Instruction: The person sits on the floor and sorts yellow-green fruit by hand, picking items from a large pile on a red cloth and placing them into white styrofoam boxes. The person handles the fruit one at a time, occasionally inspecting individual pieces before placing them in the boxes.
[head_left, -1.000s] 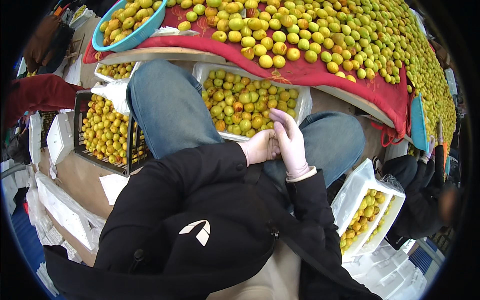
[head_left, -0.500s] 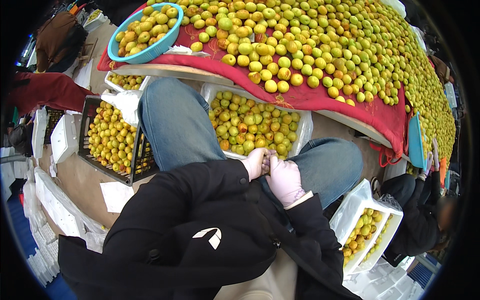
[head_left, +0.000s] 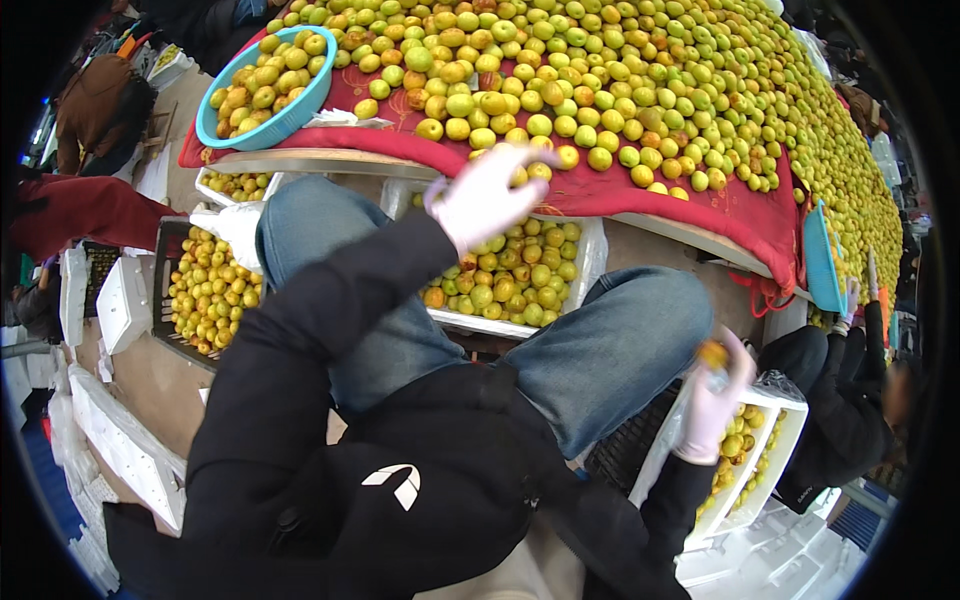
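Holding fruit, hands apart, red cloth

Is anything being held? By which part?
The pale-gloved right hand holds a round orange-yellow fruit; blur hides the gripped part. Whether the pale-gloved left hand holds anything is unclear.

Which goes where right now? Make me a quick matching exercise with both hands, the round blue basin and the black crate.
Things:
1. left hand
2. right hand
3. round blue basin
4. black crate

Places and states:
A. at the left end of the red cloth, filled with fruit
B. holding an orange-brown fruit in its fingers
C. to the left of the left knee
D. at the near edge of the red cloth, blurred

Right pairs: 1-D, 2-B, 3-A, 4-C
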